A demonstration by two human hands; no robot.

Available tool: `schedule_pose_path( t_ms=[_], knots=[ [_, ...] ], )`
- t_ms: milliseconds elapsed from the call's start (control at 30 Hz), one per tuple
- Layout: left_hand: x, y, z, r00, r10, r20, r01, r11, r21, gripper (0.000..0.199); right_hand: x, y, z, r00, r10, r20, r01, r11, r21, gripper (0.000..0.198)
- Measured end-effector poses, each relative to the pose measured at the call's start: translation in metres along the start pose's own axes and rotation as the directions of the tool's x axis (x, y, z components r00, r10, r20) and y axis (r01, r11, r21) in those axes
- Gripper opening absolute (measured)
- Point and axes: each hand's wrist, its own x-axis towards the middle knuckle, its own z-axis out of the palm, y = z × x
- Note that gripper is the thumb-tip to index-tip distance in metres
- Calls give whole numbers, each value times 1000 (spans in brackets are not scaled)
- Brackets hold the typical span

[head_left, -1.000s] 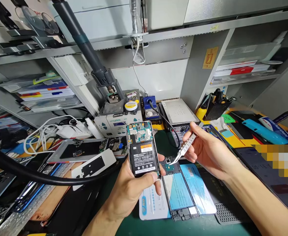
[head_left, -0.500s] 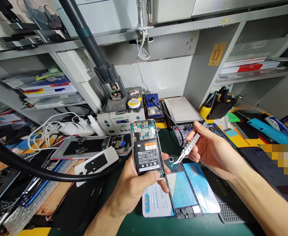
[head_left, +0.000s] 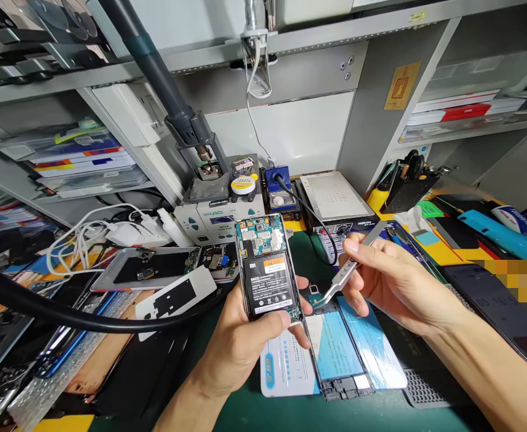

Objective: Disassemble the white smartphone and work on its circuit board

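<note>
My left hand (head_left: 245, 339) grips an opened phone (head_left: 267, 264), tilted up with its black battery and green circuit board facing me. The thumb presses on its lower edge. In my right hand (head_left: 389, 273) is a pair of metal tweezers (head_left: 345, 275), held between thumb and fingers. Their bent tips point down-left, over the top of a black phone mid-frame (head_left: 344, 387). That frame lies on a blue and white card (head_left: 286, 366) on the green mat. Whether the tips touch the frame, I cannot tell.
A white phone back cover (head_left: 176, 303) and other phone parts lie to the left, under a thick black hose (head_left: 110, 323). Behind stand a hot-air station (head_left: 221, 219) and a grey-topped box (head_left: 333, 195). A dark phone (head_left: 497, 306) with a lit timer lies at right.
The tweezers have turned in my right hand, so their handle now slants further right. My left hand and the phone have shifted slightly left. The view has moved a little.
</note>
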Motion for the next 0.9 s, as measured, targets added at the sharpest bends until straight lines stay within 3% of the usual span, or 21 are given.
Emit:
schedule_pose_path(
  t_ms=[233,400,533,633,800,900],
  knots=[
    [0,3,3,998,40,-47,-45,993,-107,35,0,1,-1,999,27,48,-29,999,42,23],
    [0,4,2,993,-74,-90,52,973,-224,36,2,3,-4,994,61,85,-65,997,45,25],
    [3,4,4,975,-194,-106,155,941,-300,33,4,5,-6,999,40,-32,-39,999,37,33],
    [6,4,6,950,-293,-112,246,917,-313,49,4,5,-6,997,-2,-73,4,1000,16,38],
    [7,6,10,924,-335,-183,268,910,-317,61,2,3,-7,1000,-8,-8,9,997,71,29],
    [6,5,10,932,-331,-145,272,907,-321,63,1,3,-8,999,-4,48,2,999,46,20]
  ],
)
